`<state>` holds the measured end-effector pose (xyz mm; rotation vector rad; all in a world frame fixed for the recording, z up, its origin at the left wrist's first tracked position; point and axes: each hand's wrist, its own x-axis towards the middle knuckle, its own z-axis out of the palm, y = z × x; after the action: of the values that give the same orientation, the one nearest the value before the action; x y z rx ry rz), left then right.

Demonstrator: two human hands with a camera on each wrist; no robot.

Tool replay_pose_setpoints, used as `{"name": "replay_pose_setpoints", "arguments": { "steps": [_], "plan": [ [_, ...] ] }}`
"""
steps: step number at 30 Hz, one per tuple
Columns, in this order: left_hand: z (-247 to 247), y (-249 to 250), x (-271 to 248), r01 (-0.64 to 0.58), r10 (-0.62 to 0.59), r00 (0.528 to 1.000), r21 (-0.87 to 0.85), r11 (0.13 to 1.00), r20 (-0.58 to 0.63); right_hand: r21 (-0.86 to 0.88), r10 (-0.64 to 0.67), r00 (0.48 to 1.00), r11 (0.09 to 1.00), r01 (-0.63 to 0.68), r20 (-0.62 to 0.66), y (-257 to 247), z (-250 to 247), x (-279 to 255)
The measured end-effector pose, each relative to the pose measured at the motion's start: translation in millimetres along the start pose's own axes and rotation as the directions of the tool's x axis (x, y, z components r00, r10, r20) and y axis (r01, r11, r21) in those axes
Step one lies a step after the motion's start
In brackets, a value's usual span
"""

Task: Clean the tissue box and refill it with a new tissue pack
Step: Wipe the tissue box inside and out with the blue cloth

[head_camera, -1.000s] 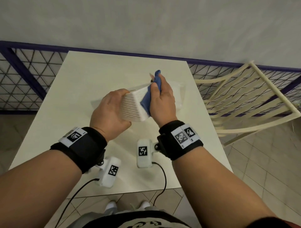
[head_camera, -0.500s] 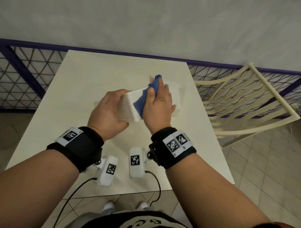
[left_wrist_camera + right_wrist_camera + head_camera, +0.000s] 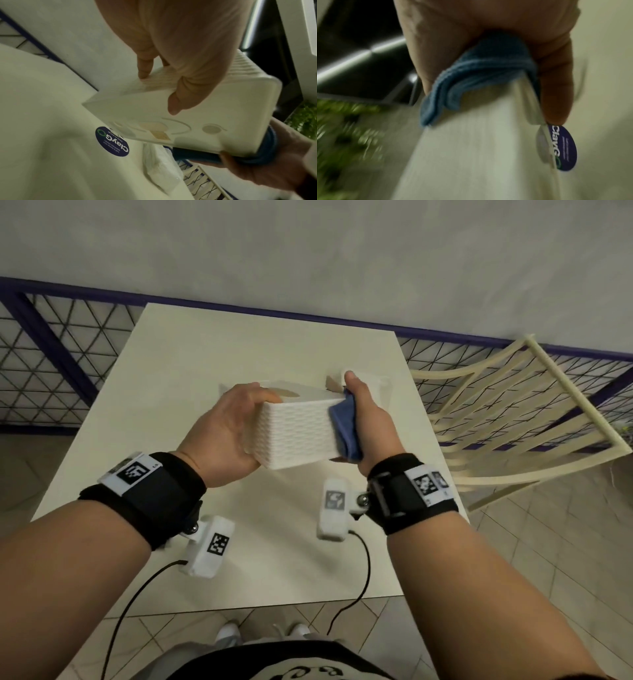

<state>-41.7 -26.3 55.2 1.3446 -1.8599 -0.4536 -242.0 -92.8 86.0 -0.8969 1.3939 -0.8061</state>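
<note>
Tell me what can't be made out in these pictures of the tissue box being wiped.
- Head view: the right end of the white woven-textured tissue box is hidden by the folded blue cloth under the right hand.
- Head view: the white pack on the cream table is mostly behind the box and that hand.
- Left wrist view: small print on the round blue sticker is too small.
- Right wrist view: heavy motion blur.
- The left hand covers the box's left end.

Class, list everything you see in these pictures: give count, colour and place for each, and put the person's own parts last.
tissue box: one, white, ribbed, held above the table between both hands
cloth: one, blue, pressed on the box's right end
tissue pack: one, white, on the table behind the box
sticker: one, dark blue, round, on the pack
table: one, cream, by the wall
chair: one, cream, right of table
left hand: grips the box's left end
right hand: holds the cloth against the box
</note>
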Motion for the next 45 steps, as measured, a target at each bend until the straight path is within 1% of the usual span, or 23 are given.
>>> {"name": "replay_pose_setpoints", "arguments": {
  "steps": [1, 2, 5, 8, 10, 12, 14, 15, 18, 19, 23, 25, 27, 28, 29, 31, 33, 36, 38, 40, 41, 43, 45],
  "plan": [
    [-0.1, -3.6, 0.2, -0.015, 0.015, 0.999, 0.014, 1.0, 0.042, 0.071, 0.063, 0.998, 0.995, -0.065, 0.025, -0.2, -2.9, 1.1],
    [-0.2, -6.5, 0.8, -0.023, 0.02, 0.996, 0.034, 0.999, 0.087, 0.107, 0.079, 0.997, 0.991, -0.08, 0.008, 0.9, -3.5, 1.8],
    [-4.1, -4.8, 2.3, 0.009, -0.034, 0.98, 0.129, 0.992, 0.195, 0.168, 0.094, 0.99, 0.983, -0.076, -0.104, 7.2, 3.6, 1.0],
    [-5.7, 15.5, 0.5, -0.019, -0.05, 0.98, 0.342, 0.94, 0.191, 0.175, 0.092, 0.979, 0.983, -0.06, -0.182, 6.8, 12.4, -2.2],
    [1.8, 27.9, 0.0, -0.122, 0.025, 0.981, 0.51, 0.851, 0.192, 0.134, 0.052, 0.967, 0.991, -0.018, -0.248, 8.0, 18.6, -4.7],
    [15.3, 33.5, 1.5, -0.215, 0.079, 0.967, 0.612, 0.761, 0.242, 0.14, -0.021, 0.95, 0.988, 0.067, -0.312, 11.1, 28.6, -6.8],
    [28.5, 31.6, 5.3, -0.188, 0.044, 0.972, 0.644, 0.741, 0.232, 0.144, -0.078, 0.941, 0.981, 0.131, -0.329, 12.0, 40.6, -12.3],
    [32.4, 30.9, 7.4, -0.145, 0.028, 0.982, 0.647, 0.748, 0.188, 0.146, -0.099, 0.943, 0.978, 0.152, -0.317, 11.4, 45.9, -15.9],
    [32.9, 28.5, 14.6, -0.049, 0.075, 0.997, 0.615, 0.787, -0.017, 0.129, -0.165, 0.953, 0.971, 0.203, -0.253, 12.5, 51.3, -23.3],
    [29.8, 27.6, 16.1, -0.008, 0.057, 0.996, 0.594, 0.805, -0.064, 0.114, -0.188, 0.95, 0.968, 0.222, -0.249, 11.7, 48.4, -25.1],
    [10.3, 15.4, 14.5, 0.186, -0.143, 0.979, 0.341, 0.922, -0.147, 0.187, -0.191, 0.925, 0.947, 0.262, -0.329, -6.4, 19.7, -22.6],
    [4.1, 11.5, 10.4, 0.216, -0.183, 0.971, 0.244, 0.945, -0.151, 0.2, -0.224, 0.912, 0.931, 0.304, -0.344, -19.7, 8.1, -23.9],
    [2.2, 14.7, 11.1, 0.248, -0.218, 0.964, 0.214, 0.945, -0.155, -0.066, -0.402, 0.866, 0.913, 0.402, -0.296, -29.1, 15.3, -33.2],
    [2.0, 20.0, 13.5, 0.259, -0.232, 0.96, 0.191, 0.947, -0.156, -0.231, -0.503, 0.836, 0.859, 0.456, -0.219, -27.9, 26.4, -38.5],
    [2.6, 26.3, 15.9, 0.261, -0.239, 0.959, 0.149, 0.954, -0.15, -0.382, -0.552, 0.826, 0.791, 0.478, -0.11, -22.8, 41.0, -43.4],
    [3.6, 35.6, 19.2, 0.244, -0.236, 0.965, 0.064, 0.968, -0.115, -0.595, -0.51, 0.858, 0.67, 0.444, 0.066, -6.4, 64.3, -46.4],
    [0.1, 36.8, 17.1, 0.226, -0.218, 0.967, 0.051, 0.973, -0.131, -0.631, -0.509, 0.859, 0.651, 0.423, 0.051, -1.5, 62.3, -38.9],
    [-10.7, 29.5, 9.4, 0.214, -0.196, 0.967, 0.106, 0.971, -0.161, -0.647, -0.525, 0.846, 0.679, 0.347, -0.096, -6.3, 23.8, 2.0],
    [-13.8, 26.9, 5.6, 0.218, -0.2, 0.971, 0.138, 0.966, -0.133, -0.651, -0.438, 0.88, 0.724, 0.227, -0.181, -5.8, 4.3, 26.9],
    [-11.4, 25.5, 4.9, 0.226, -0.211, 0.971, 0.152, 0.962, -0.11, -0.648, -0.354, 0.914, 0.747, 0.148, -0.2, -2.2, 6.5, 29.9],
    [-9.7, 25.0, 5.4, 0.23, -0.216, 0.971, 0.149, 0.962, -0.104, -0.652, -0.332, 0.927, 0.744, 0.145, -0.173, -0.6, 14.5, 23.1],
    [-6.4, 23.2, 8.1, 0.234, -0.225, 0.97, 0.118, 0.965, -0.089, -0.68, -0.373, 0.926, 0.693, 0.239, -0.056, 4.8, 36.6, 0.7],
    [-4.0, 22.8, 9.9, 0.245, -0.24, 0.969, 0.083, 0.966, -0.065, -0.694, -0.484, 0.87, 0.593, 0.409, 0.1, 12.8, 54.0, -25.7]
  ]
}}
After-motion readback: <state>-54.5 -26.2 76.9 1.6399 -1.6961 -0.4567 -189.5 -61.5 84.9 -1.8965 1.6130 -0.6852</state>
